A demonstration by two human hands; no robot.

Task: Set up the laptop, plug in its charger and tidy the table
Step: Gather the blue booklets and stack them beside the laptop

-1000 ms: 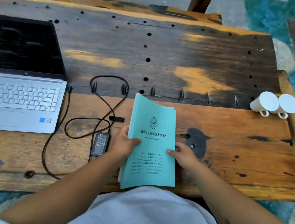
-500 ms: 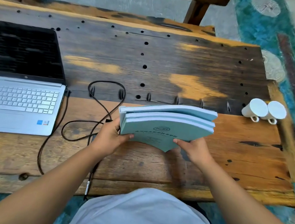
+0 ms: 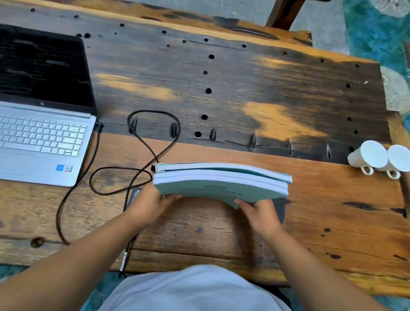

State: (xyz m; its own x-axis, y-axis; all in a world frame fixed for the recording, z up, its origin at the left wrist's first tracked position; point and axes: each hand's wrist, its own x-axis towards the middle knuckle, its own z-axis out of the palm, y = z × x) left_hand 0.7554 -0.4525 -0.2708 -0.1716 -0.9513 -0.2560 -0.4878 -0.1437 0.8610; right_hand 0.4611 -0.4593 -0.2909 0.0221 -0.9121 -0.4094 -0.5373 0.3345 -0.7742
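Observation:
A stack of teal booklets is held edge-on above the middle of the wooden table, long side left to right. My left hand grips its near left corner and my right hand grips its near right part. An open silver laptop with a dark screen sits at the left. Its black charger cable runs from the laptop's right side in loops to the power brick, which my left hand partly hides.
Two white mugs lie on their sides at the right edge of the table. A wooden bench leg stands beyond the far edge. A teal patterned floor shows at the right.
The booklets went from lying lengthwise under my hands to being turned sideways and lifted edge-on. Since half a second ago they have lowered a little toward the table.

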